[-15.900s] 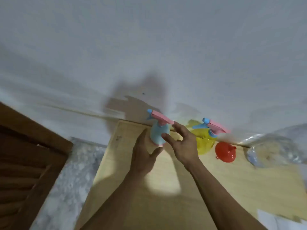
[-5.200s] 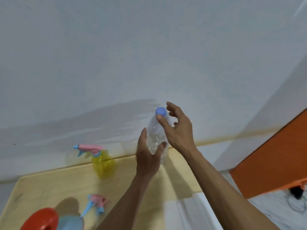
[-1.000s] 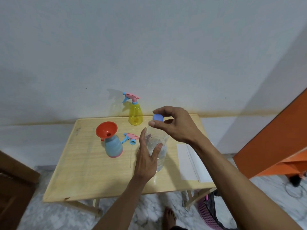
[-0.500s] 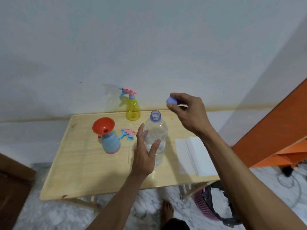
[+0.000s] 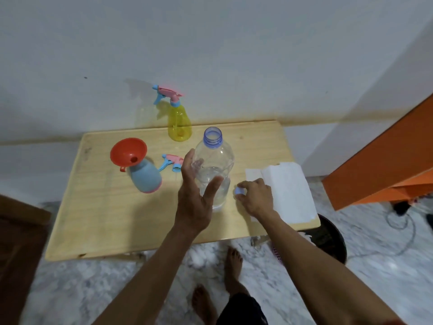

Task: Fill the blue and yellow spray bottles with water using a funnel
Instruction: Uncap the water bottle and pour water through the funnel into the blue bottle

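Two hands work at mid-frame: my left hand (image 5: 195, 198) wraps the open water bottle (image 5: 214, 165), my right hand (image 5: 254, 195) pinches its cap (image 5: 239, 191) low at the table (image 5: 117, 219). Left of them, the funnel (image 5: 128, 152) sits in the blue bottle (image 5: 146, 177); the yellow bottle (image 5: 179, 123) stands above, by the wall.

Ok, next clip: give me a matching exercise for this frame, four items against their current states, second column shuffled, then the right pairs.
Items:
1. Red plastic funnel
2. Yellow spray bottle
3. Clear plastic water bottle
4. Small blue bottle cap

States:
A. Pinched by the right hand low over the table
B. Seated in the blue spray bottle
C. Open-topped, gripped by the left hand
D. Trigger head on, beside the wall

Pairs: 1-B, 2-D, 3-C, 4-A
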